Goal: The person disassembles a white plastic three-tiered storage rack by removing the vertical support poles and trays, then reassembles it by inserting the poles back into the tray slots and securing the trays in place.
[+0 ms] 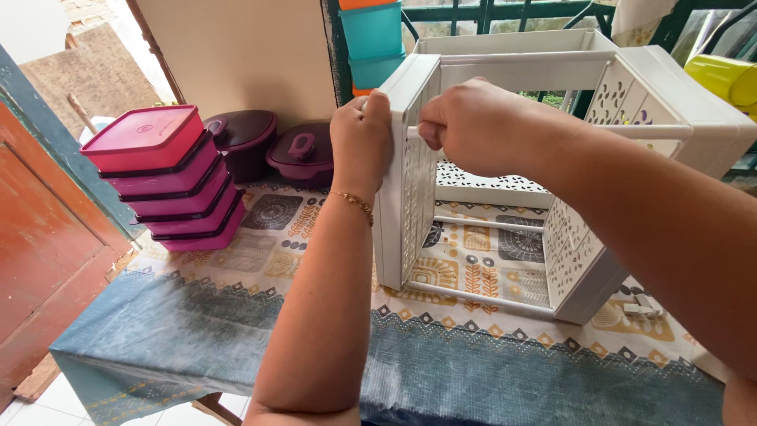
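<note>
Two hands work at one white plastic rack (552, 158), a boxy frame that stands on the patterned tablecloth (260, 252) toward the right of the table. Its side panels are pierced with small leaf-shaped cutouts, and thin white rods run between them along the bottom and across the open front. The near side panel (406, 173) stands upright on its lower edge; the far right panel leans outward, its lower corner resting on the cloth.

The left hand (361, 142) is clenched around the top edge of the near panel, fingers wrapped over it, with a thin gold bracelet (355, 203) on the wrist. The right hand (469, 126) is closed in a fist around a thin white rod (412, 132), whose end meets that same panel just beside the left hand.

To the left, well apart from the rack, a stack of pink lidded containers (169, 177) sits on the cloth. Behind it stand two dark purple pots with lids (276, 146), side by side against the wall. Teal containers (374, 39) are stacked beyond the rack's top left corner, and a yellow-green tub (725, 79) shows at the upper right edge. An orange-red door (39, 237) fills the left side.
</note>
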